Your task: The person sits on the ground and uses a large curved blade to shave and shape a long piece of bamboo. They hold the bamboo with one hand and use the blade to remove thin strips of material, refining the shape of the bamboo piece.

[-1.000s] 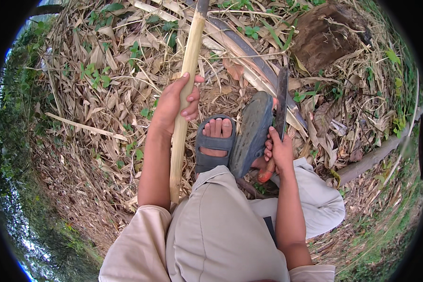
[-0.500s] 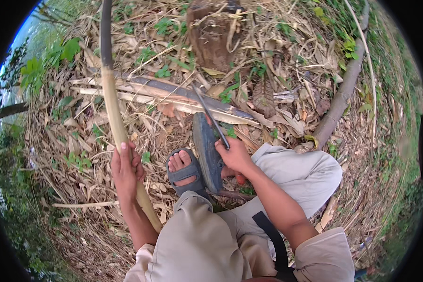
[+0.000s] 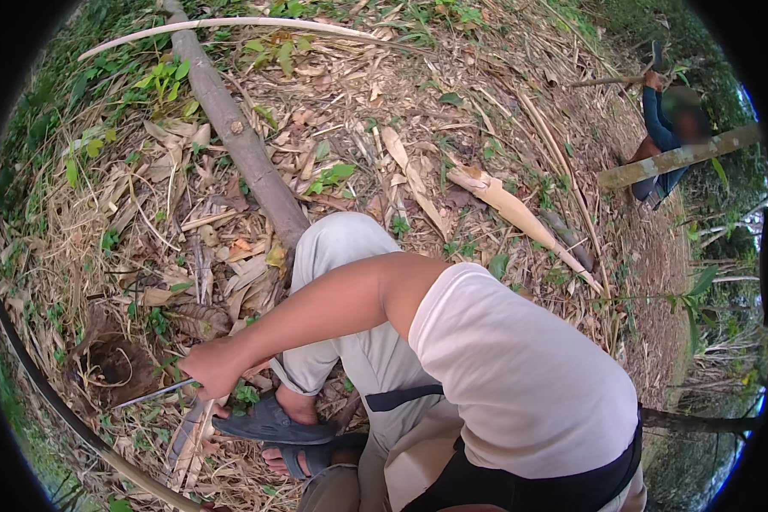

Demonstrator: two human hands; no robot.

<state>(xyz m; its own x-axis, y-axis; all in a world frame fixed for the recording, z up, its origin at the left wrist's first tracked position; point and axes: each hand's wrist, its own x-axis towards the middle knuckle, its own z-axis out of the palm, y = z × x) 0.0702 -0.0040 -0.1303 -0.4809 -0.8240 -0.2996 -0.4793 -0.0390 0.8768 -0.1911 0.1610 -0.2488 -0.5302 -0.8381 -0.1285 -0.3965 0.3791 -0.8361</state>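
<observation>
My right hand (image 3: pixel 213 367), at the end of an arm reaching far to the left, is closed round the handle of a long knife (image 3: pixel 152 394). Its thin grey blade, seen nearly edge-on, points left toward a stump (image 3: pixel 119 371). A long stick (image 3: pixel 85 433), dark at its upper part and stripped pale lower down, curves along the lower left rim. Only a sliver of my left hand (image 3: pixel 217 508) shows at the bottom edge, against the stick's pale part; the rest is cut off. My sandalled feet lie just below the knife hand.
A thick branch (image 3: pixel 243 154) runs from the top left to my knee. Pale split wood (image 3: pixel 512 209) lies on the leaf litter to the right. Farther right, another person (image 3: pixel 666 128) crouches behind a slanting trunk (image 3: pixel 683 156), holding a stick and a blade.
The view has swung to the right, bringing the other person into sight. My right hand with the knife has moved off my sandal toward the stump. My left hand has nearly left the picture.
</observation>
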